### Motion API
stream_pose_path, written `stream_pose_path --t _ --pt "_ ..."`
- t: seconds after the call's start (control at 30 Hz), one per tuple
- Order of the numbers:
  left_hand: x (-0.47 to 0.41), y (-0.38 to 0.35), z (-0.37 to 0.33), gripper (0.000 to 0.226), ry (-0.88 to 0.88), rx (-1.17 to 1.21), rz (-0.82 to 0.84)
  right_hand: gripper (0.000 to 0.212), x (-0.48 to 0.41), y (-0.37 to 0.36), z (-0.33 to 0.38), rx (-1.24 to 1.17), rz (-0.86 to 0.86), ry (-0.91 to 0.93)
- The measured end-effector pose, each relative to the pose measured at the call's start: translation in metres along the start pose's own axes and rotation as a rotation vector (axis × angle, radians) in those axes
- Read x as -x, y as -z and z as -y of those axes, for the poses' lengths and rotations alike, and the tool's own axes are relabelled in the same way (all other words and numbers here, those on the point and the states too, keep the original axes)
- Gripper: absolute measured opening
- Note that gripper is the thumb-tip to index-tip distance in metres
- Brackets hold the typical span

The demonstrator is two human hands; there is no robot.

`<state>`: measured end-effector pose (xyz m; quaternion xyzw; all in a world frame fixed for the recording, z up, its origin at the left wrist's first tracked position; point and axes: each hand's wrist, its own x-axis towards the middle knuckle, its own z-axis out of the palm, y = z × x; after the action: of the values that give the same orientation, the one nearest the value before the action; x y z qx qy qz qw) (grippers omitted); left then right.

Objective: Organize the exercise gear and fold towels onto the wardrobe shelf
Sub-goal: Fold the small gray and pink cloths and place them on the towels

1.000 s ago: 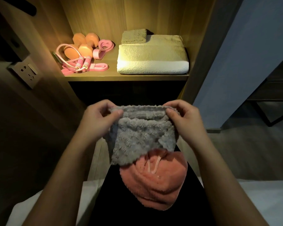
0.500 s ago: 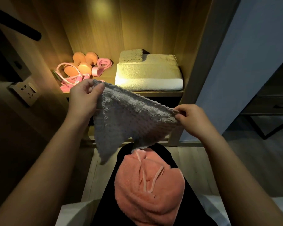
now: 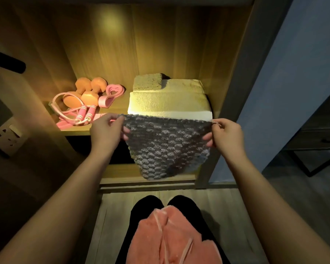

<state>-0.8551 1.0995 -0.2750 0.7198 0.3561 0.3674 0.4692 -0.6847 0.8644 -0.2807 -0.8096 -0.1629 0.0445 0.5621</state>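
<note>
A grey textured towel hangs spread out in front of the wardrobe shelf. My left hand pinches its upper left corner and my right hand pinches its upper right corner. On the lit shelf lies a folded white towel with a small folded towel on top at the back. To their left sit two orange dumbbells, a pink resistance band and a pink skipping rope. A salmon pink towel rests on my lap.
The wardrobe's wooden side panel stands right of the shelf, with a blue-grey wall beyond. A wall socket is at the left. A dark lower compartment opens under the shelf. Wooden floor lies to the right.
The grey towel went from bunched near my lap to stretched wide and level in front of the shelf. Both hands moved apart and up, and the view tilted upward.
</note>
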Motion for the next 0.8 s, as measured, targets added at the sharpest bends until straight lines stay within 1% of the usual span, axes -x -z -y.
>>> stream_pose_path --t 0.07,0.13,0.23,0.3,0.4,0.53,0.6,0.63,0.7,0.77,0.8 --pt "-0.004 -0.014 0.003 0.011 0.096 0.199 -0.021 0.024 -0.009 -0.010 -0.001 -0.214 -0.020 -0.071" --pt "-0.010 -0.028 0.008 0.011 0.143 0.287 -0.059 0.021 -0.019 -0.021 -0.004 -0.320 -0.065 -0.096" --pt "-0.025 -0.047 0.019 0.011 0.160 0.325 -0.092 0.018 -0.039 -0.038 -0.011 -0.322 -0.117 -0.072" --pt "-0.038 -0.057 0.028 0.012 0.157 0.314 -0.092 0.020 -0.054 -0.049 -0.014 -0.323 -0.130 -0.050" --pt "-0.061 -0.072 0.040 0.012 0.151 0.277 -0.114 0.026 -0.077 -0.063 -0.019 -0.327 -0.124 -0.025" --pt "-0.091 -0.094 0.052 0.013 0.078 0.176 -0.130 0.019 -0.109 -0.084 -0.026 -0.261 -0.092 0.006" --pt "-0.106 -0.107 0.057 0.010 0.027 0.105 -0.117 0.022 -0.128 -0.095 -0.029 -0.216 -0.080 0.032" --pt "-0.114 -0.113 0.059 0.014 -0.002 0.054 -0.113 0.021 -0.137 -0.101 -0.029 -0.192 -0.071 0.049" --pt "-0.128 -0.126 0.063 0.025 -0.054 -0.046 -0.096 0.013 -0.156 -0.113 -0.030 -0.132 -0.061 0.069" --pt "-0.140 -0.138 0.067 0.032 -0.072 -0.137 -0.079 0.026 -0.178 -0.124 -0.035 0.002 -0.088 0.061" --pt "-0.144 -0.144 0.069 0.037 -0.070 -0.188 -0.071 0.026 -0.185 -0.130 -0.036 0.068 -0.088 0.042"
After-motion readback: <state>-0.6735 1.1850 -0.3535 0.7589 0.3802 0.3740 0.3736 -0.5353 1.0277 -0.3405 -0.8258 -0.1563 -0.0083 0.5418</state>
